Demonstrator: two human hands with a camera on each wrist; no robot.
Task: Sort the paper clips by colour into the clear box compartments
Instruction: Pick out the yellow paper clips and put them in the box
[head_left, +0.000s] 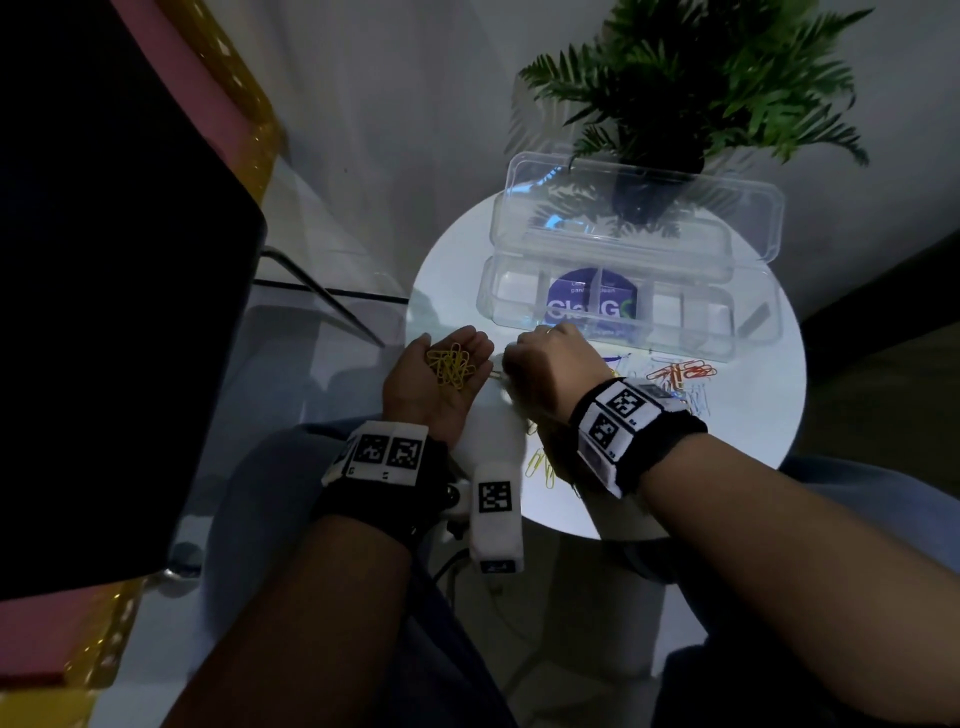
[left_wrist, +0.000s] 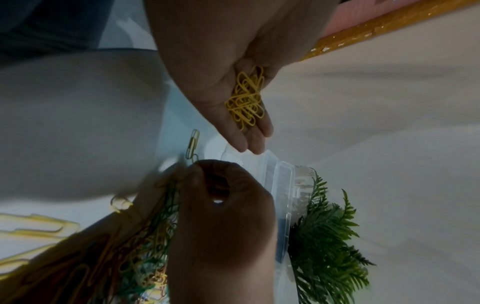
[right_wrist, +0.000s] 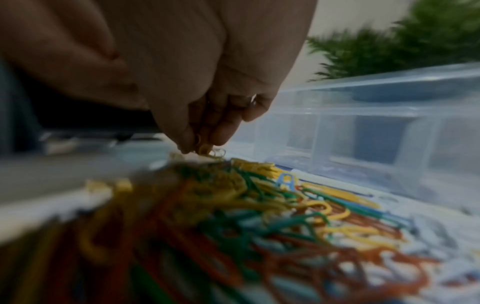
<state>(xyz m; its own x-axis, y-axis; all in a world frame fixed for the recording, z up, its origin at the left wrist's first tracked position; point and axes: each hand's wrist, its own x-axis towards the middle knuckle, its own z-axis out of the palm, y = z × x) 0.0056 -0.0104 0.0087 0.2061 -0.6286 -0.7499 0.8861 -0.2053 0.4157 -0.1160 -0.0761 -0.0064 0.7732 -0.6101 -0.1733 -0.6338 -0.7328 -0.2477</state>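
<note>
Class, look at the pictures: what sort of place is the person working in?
Probably a living room or lounge, not a workshop: a small round white table, a potted fern on it, and a glass-topped table beside.

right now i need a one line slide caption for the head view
Left hand cups yellow paper clips while right hand picks from the mixed pile before the open clear box.
</note>
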